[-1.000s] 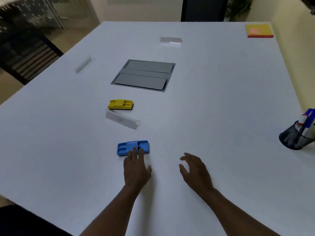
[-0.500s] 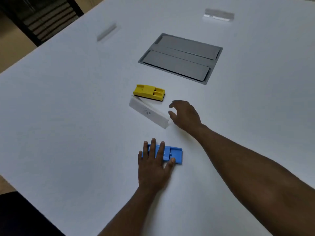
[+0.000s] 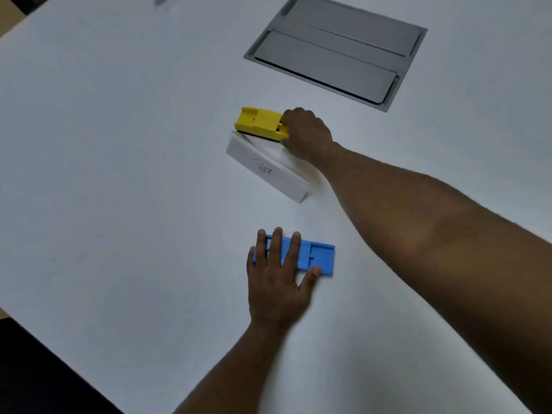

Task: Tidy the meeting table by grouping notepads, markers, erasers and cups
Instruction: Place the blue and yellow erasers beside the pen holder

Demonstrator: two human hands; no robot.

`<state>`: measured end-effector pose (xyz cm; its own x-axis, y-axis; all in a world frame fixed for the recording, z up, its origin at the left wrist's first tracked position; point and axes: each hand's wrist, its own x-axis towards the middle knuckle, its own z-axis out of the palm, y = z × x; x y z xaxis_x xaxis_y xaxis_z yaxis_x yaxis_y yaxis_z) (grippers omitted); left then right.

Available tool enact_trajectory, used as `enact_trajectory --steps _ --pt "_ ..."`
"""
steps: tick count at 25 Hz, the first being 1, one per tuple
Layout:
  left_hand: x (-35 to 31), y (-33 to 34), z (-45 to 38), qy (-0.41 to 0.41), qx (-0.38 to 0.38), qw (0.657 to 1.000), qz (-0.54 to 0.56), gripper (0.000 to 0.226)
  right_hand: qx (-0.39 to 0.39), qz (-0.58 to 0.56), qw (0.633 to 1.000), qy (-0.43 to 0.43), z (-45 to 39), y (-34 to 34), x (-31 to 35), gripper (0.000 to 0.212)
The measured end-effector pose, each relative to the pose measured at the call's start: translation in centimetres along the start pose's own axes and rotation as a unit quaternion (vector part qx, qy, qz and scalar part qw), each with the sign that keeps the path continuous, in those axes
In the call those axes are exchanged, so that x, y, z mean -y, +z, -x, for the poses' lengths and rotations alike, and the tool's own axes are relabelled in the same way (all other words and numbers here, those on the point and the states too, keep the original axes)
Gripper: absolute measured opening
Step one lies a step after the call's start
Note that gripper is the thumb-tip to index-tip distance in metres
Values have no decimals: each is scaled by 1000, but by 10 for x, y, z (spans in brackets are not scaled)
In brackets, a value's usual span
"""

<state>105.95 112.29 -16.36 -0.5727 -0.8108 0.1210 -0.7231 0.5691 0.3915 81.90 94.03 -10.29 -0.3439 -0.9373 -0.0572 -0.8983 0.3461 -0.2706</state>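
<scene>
A yellow eraser [image 3: 259, 122] lies on the white table [image 3: 119, 174], just beyond a clear name stand. My right hand [image 3: 306, 134] reaches over the stand and closes on the eraser's right end, fingers on its far side and thumb on its near side. Nearer to me lies a blue eraser [image 3: 313, 256]. My left hand [image 3: 276, 282] rests flat on its left half, fingers spread over the top and thumb against its near edge. Both erasers still touch the table.
A clear acrylic name stand [image 3: 265, 170] with "TIGER" written on it stands between the two erasers. A grey metal cable hatch [image 3: 334, 49] is set into the table further back. The table's near-left edge runs diagonally at lower left.
My right hand has moved forward past the name stand and closed on the yellow eraser's right end. My left hand stays on the blue eraser. The view has come closer.
</scene>
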Motion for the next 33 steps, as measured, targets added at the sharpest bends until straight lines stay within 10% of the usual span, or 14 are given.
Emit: enact_trajectory --steps 9,33 --pt "6 4 0 -5 13 1000 -1 67 -55 -106 978 171 37 -32 -56 50" --pt "-94 -32 37 89 170 977 -95 51 -220 -120 780 574 592 -71 -156 55"
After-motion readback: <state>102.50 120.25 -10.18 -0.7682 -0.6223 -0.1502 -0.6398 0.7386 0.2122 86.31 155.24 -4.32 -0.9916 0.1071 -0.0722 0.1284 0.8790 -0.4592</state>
